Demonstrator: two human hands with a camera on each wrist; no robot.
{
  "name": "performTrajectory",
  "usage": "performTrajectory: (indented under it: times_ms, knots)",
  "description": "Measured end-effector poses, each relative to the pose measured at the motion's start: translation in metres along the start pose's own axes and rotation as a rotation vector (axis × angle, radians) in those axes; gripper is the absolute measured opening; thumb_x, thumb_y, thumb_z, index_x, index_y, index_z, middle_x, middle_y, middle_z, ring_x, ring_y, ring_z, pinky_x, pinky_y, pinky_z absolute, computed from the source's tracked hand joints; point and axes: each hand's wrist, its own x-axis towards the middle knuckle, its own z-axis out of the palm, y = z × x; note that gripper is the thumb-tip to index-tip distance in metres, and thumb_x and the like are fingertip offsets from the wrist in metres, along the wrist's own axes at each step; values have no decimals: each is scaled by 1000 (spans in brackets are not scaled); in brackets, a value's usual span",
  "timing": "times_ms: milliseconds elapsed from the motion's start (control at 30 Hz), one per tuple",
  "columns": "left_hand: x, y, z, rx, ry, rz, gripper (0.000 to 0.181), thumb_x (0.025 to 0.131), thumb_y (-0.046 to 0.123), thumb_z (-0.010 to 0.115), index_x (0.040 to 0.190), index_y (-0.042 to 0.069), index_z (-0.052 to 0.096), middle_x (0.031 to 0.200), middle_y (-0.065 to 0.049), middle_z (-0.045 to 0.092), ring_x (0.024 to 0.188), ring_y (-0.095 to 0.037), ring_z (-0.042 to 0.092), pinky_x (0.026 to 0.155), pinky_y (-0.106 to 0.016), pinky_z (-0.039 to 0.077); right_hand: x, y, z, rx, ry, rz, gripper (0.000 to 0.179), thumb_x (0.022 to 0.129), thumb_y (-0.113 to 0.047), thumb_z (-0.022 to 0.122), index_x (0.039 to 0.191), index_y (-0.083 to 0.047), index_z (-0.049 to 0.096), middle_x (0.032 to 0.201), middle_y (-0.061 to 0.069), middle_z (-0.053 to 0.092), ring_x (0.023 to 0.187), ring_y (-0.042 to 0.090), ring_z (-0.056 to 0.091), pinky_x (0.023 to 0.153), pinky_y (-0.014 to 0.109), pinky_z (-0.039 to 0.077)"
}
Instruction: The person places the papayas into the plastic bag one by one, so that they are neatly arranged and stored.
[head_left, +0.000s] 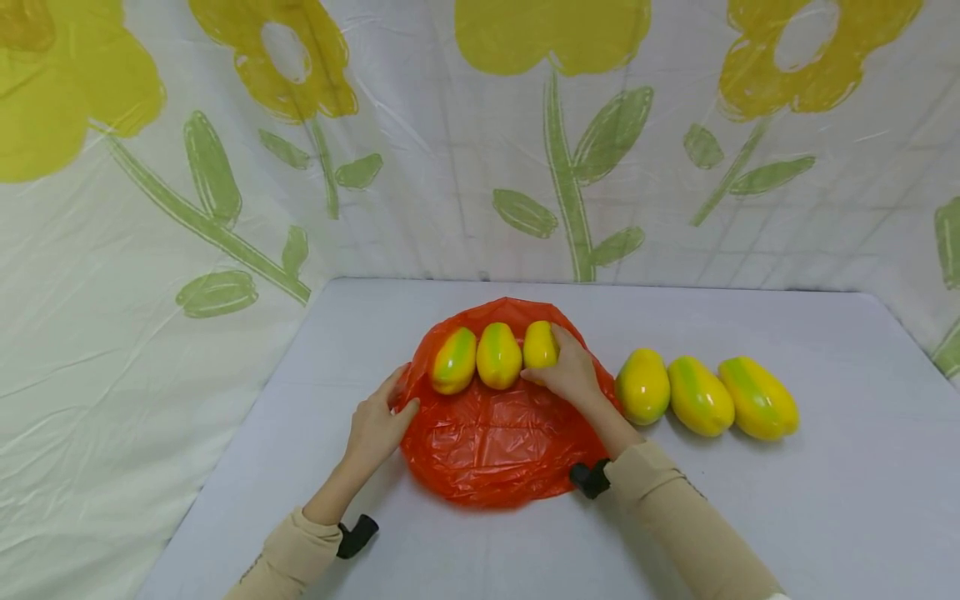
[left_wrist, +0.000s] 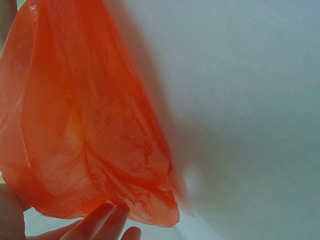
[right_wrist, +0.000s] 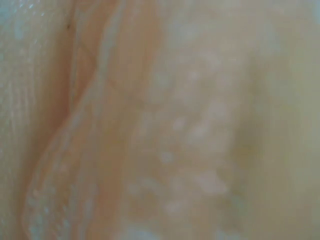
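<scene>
A red plastic bag lies spread open on the table, holding three yellow papayas with green streaks in a row along its far side. My right hand reaches over the bag and grips the rightmost papaya, thumb on the near side. Left of it sit the middle papaya and the left papaya. At the bag's left rim is my left hand, holding the plastic between thumb and fingers. In the left wrist view the fingertips touch the red plastic. The right wrist view is too blurred to read.
Three more papayas stand in a row on the table right of the bag: one near the bag, a middle one and an outer one. A white flowered curtain hangs behind the pale table.
</scene>
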Motion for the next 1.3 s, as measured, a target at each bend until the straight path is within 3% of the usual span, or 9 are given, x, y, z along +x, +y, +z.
performTrajectory:
  times_ms: [233,567,833,967,1167,1300]
  knots:
    - [-1,0,0,-2,-10,-1,55,93,11,57,145,1,42,130,-26,57,105,-37,60,84,-47,54,-7,-4,-10,3,-16,-35,89,81,-19,77,151,1,27,152,22,33,136,40,34,110,55,28]
    - [-1,0,0,-6,-17,0,55,93,11,57,146,1,42,131,-26,56,113,-41,58,86,-48,53,-26,-10,-34,55,-86,-23,81,85,-25,72,152,-8,31,154,20,31,139,41,28,108,61,27]
    - [-1,-1,-1,-6,-18,18,55,93,10,57,145,0,42,131,-26,55,114,-42,57,85,-48,53,-52,-10,-69,93,-123,-24,78,89,-28,70,152,-5,30,154,21,30,138,42,29,107,58,31]
    - [-2,-2,-1,-7,-16,14,55,93,10,57,145,0,42,131,-26,56,117,-44,55,87,-50,52,-64,-4,-86,96,-87,-48,75,91,-25,67,151,-1,29,155,24,27,140,43,26,108,55,30]
    - [-3,-2,-1,-7,-18,7,55,93,11,57,145,0,42,130,-26,56,118,-44,54,89,-51,51,-83,16,-121,60,-25,-30,77,94,-29,63,153,-1,21,157,26,19,139,48,23,108,60,27]
    - [-3,-3,-2,-13,-24,-10,56,93,11,57,146,2,41,132,-25,55,118,-44,54,87,-49,52,-89,42,-148,-27,82,2,75,98,-33,56,152,4,20,152,32,23,136,52,24,104,63,28]
